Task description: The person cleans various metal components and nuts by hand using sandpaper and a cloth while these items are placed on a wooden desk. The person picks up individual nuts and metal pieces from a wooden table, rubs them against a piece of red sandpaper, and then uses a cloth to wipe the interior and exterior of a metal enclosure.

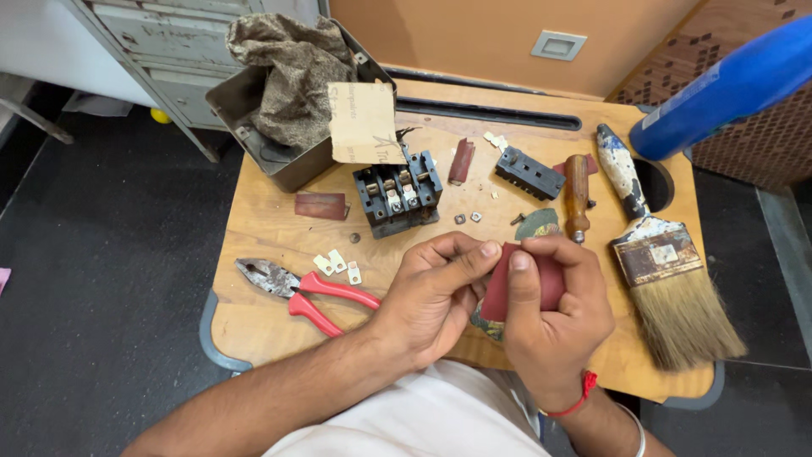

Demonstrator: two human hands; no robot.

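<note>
Over the near edge of a small wooden table, my two hands meet around a folded piece of dark red sandpaper. My right hand wraps the sandpaper, thumb pressed on its front. My left hand pinches at the sandpaper's top edge with thumb and forefinger; whatever small part sits between them is hidden. A black electrical switch block with metal contacts lies just beyond my hands.
Red-handled pliers lie left, with small metal plates beside them. A wide paintbrush, a wooden-handled screwdriver, a second black block, sandpaper scraps and a metal box holding a rag and a cardboard piece crowd the table. A blue bottle sits far right.
</note>
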